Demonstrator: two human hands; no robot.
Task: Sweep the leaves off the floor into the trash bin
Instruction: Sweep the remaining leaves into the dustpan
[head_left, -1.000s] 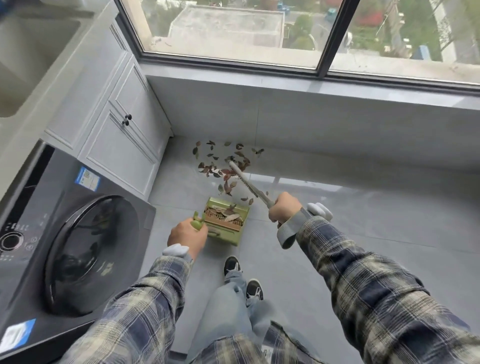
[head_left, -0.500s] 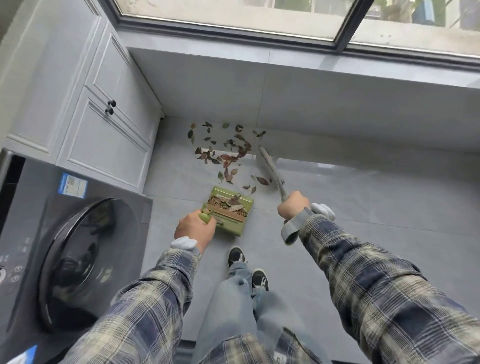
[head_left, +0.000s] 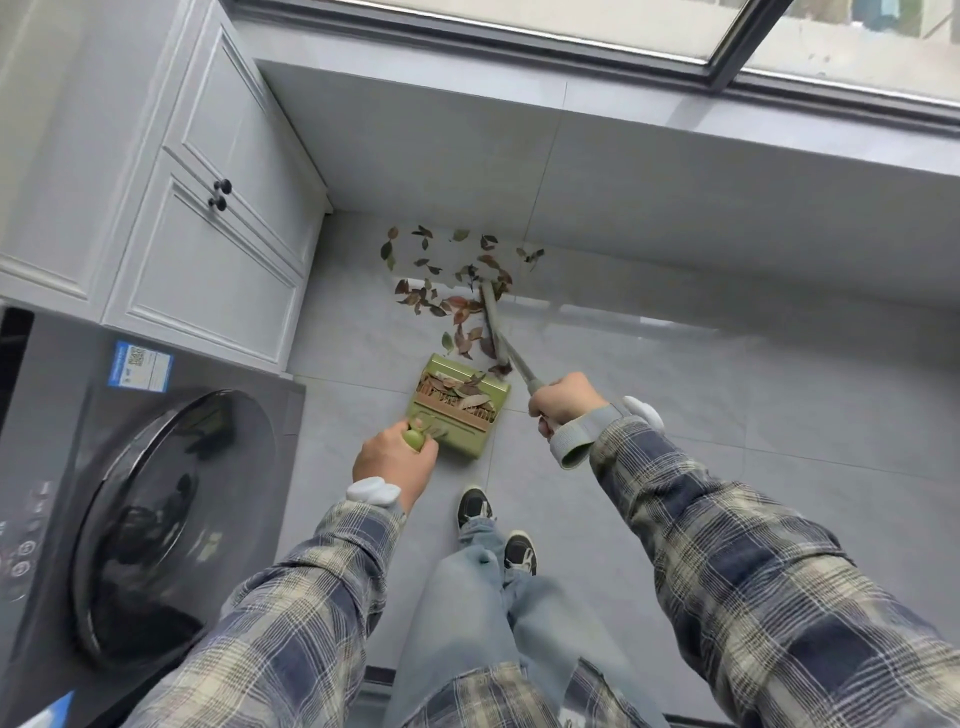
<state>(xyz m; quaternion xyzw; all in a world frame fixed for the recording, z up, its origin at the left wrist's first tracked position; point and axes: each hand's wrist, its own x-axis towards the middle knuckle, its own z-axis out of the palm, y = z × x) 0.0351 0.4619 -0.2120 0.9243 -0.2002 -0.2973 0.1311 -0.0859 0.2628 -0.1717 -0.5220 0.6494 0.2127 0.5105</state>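
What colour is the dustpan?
Olive green; the dustpan shows clearly in the head view, the only one.

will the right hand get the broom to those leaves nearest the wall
Probably yes: the right hand grips the broom, whose head lies among the leaves, and only bare floor lies between it and the farthest ones.

So both arms are reaching forward and down, plaid sleeves (head_left: 291, 597) pulled right to the wrists. Left hand (head_left: 395, 462) is knuckles-up with the fingers curled tight round the green dustpan handle (head_left: 414, 440), and the white left wristband (head_left: 373, 491) sits just behind it. Right hand (head_left: 566, 400) is further out, a closed fist wrapped round the grey broom handle (head_left: 511, 358), with the white right wristband (head_left: 644, 413) behind it. The two hands are apart, not touching.
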